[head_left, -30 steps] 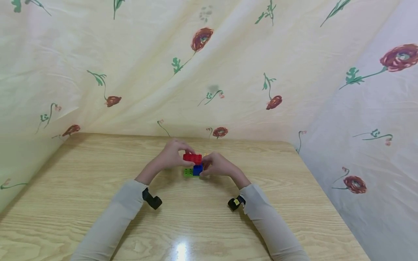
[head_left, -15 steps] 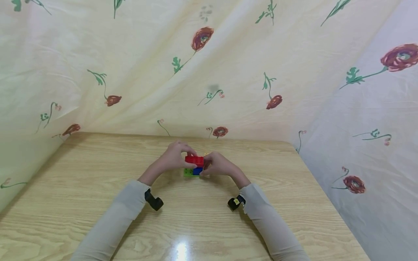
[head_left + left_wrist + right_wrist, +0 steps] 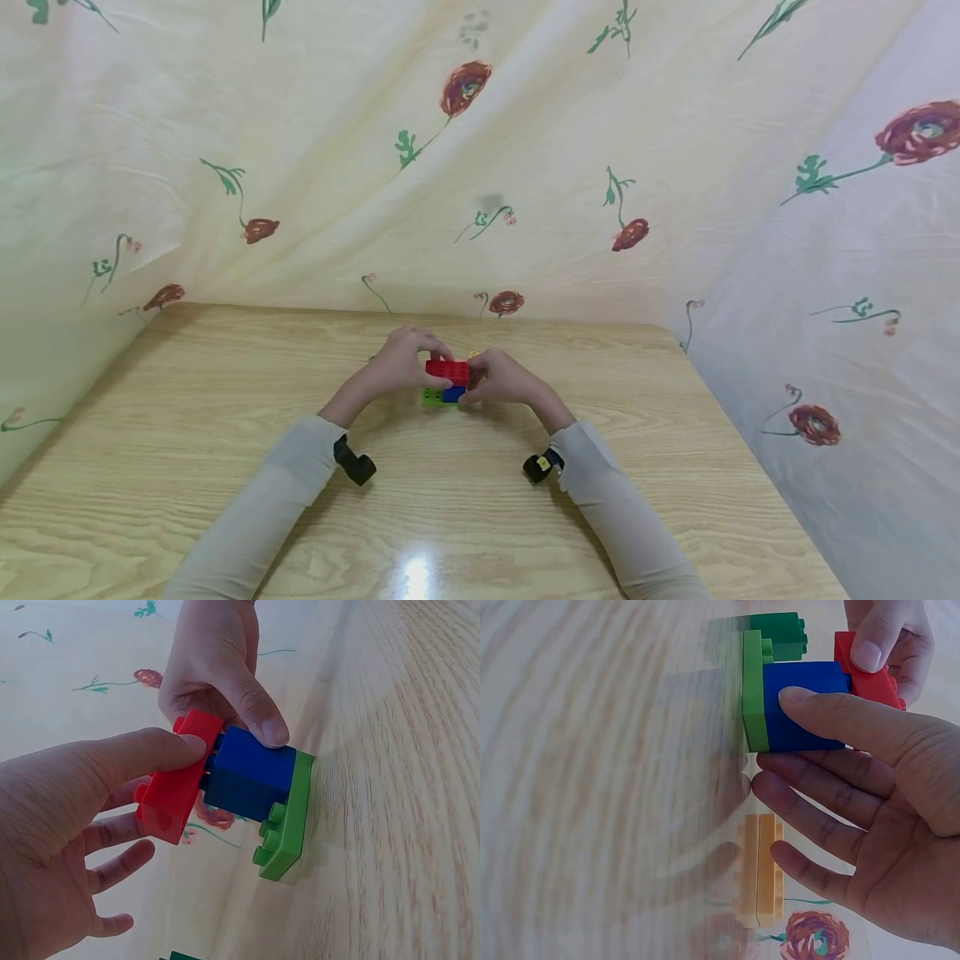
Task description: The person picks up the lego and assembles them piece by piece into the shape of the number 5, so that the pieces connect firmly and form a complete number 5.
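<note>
My left hand (image 3: 397,360) pinches a red toy brick (image 3: 178,780) between thumb and fingers. The brick sits tilted at the top of a blue brick (image 3: 249,772), whose studs still show in the gap between them. My right hand (image 3: 900,780) grips the blue brick, its thumb pressed to the near side and fingers behind. Beneath the blue brick is a flat light green brick (image 3: 289,836), its bare studs showing on the left; it rests on the table. In the head view, fingers partly hide the stack.
A dark green brick (image 3: 778,636) stands beyond the stack on the left, mostly hidden by my left hand in the head view. A yellow-orange brick (image 3: 768,870) lies behind my right hand. Flowered cloth (image 3: 525,167) hangs along the wooden table's (image 3: 442,517) back edge.
My left hand has lowered the red brick and shifted it slightly right, over the blue brick. Nearly all of that motion came in the first half second. The right hand stays put.
</note>
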